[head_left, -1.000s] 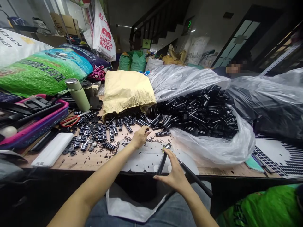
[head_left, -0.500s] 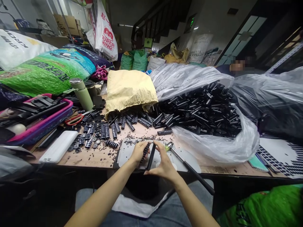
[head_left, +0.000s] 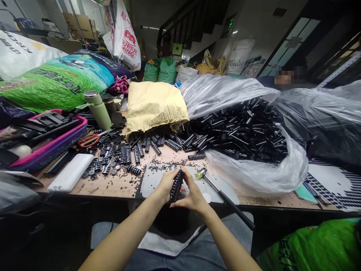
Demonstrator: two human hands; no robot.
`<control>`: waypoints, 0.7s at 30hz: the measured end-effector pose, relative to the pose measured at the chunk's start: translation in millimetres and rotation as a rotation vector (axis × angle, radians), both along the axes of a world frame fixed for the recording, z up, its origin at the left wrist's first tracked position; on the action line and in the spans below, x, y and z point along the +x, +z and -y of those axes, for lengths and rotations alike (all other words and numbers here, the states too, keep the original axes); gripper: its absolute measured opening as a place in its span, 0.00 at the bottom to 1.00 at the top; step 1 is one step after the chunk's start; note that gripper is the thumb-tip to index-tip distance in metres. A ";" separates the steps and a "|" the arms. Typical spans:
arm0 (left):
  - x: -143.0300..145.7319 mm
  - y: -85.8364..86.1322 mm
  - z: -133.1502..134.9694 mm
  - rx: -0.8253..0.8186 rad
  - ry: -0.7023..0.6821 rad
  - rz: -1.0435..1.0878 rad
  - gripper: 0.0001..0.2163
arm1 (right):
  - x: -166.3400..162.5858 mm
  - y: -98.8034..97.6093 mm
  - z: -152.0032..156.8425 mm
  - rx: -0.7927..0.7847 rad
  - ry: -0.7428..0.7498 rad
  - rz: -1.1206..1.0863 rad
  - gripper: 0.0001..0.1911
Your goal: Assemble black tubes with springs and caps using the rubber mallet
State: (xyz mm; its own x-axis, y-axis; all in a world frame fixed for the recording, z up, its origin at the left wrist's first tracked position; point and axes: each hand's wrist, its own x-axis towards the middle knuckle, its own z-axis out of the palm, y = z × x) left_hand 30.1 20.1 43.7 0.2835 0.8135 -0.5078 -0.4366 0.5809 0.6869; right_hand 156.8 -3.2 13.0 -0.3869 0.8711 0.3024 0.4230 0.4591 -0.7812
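Note:
Over the table's near edge, my left hand (head_left: 165, 186) is closed on a black ribbed roller (head_left: 174, 187) dotted with white. My right hand (head_left: 194, 195) grips a smooth, slim black holder (head_left: 178, 189) between the thumb below and fingertips above. Roller and holder lie side by side, close together and tilted; whether one sits inside the other I cannot tell. Just right of my hands, a hammer (head_left: 218, 191) with a yellow-green head rests on the pale mat (head_left: 232, 194), its black handle jutting past the edge. Similar rollers (head_left: 137, 153) lie left of centre.
Many black pieces (head_left: 237, 135) spill from a clear plastic bag (head_left: 262, 180) at right. A yellow sack (head_left: 156, 103) stands behind the rollers. Tiny dark rings, red scissors (head_left: 89, 140), a white power bank (head_left: 71, 172), a pink-rimmed basket (head_left: 60, 141) and a green flask (head_left: 98, 111) sit left. A person is beyond.
The holder in my right hand has moved left against the roller in my left hand, closing the gap between them. My right fingers have come nearer to my left hand.

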 end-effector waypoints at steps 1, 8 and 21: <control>0.3 0.6 0.3 -0.006 -0.003 -0.002 0.15 | -0.1 0.0 0.2 -0.019 -0.001 -0.008 0.60; 2.8 0.4 -1.4 -0.039 -0.030 -0.007 0.14 | -4.4 -3.7 2.5 -0.100 -0.023 -0.157 0.54; -3.9 -41.0 20.2 1.058 -0.181 -1.146 0.21 | -6.2 -21.1 13.3 0.059 -0.289 0.139 0.41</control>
State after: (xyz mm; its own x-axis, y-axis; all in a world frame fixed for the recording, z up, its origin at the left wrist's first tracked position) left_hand 26.3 -0.1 2.7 0.2910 0.9250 0.2442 0.6021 -0.3754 0.7047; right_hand 150.6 -16.5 -8.1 -0.1674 0.9334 0.3175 0.6430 0.3475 -0.6825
